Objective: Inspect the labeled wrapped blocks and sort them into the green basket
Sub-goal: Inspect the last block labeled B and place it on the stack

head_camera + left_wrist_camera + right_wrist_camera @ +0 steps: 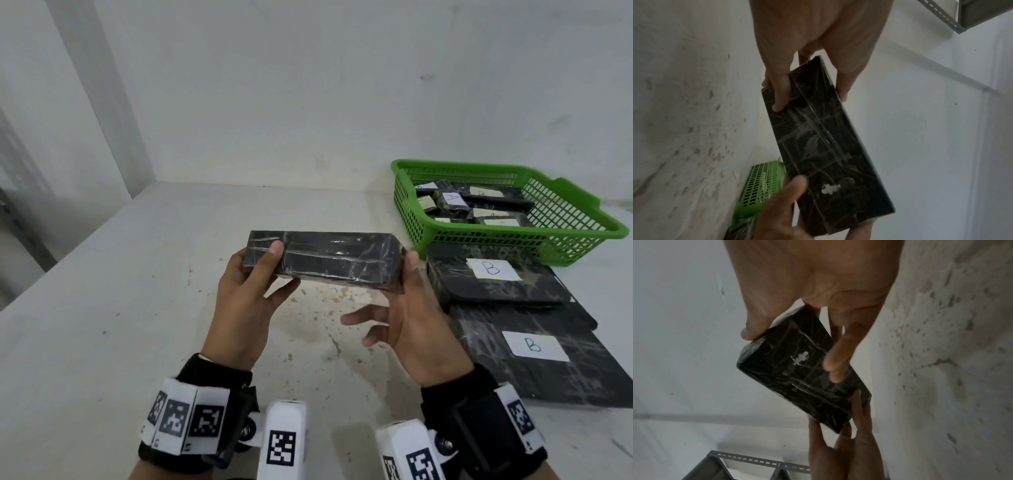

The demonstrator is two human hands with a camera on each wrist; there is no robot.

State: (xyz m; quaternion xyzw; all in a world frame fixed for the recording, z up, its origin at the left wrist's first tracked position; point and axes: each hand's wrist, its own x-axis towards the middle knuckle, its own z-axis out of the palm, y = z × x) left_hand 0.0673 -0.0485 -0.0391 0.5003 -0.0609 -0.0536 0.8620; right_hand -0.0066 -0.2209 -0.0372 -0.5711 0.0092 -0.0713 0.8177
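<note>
A long block (325, 260) wrapped in black film is held up over the middle of the white table (137, 308), level, between both hands. My left hand (250, 284) grips its left end, thumb on the near face and fingers underneath. My right hand (407, 308) pinches the right end with the thumb up against it. The wrist views show the block (828, 146) (797, 378) with a small white scuff and no label on the faces in sight. The green basket (582, 219) stands at the back right with several labelled blocks inside, one marked A (452, 198).
Two flat black wrapped blocks marked B (493, 274) (534, 359) lie stacked on the table in front of the basket, at my right. A white wall runs close behind. A grey metal shelf frame (756, 462) stands off to the left.
</note>
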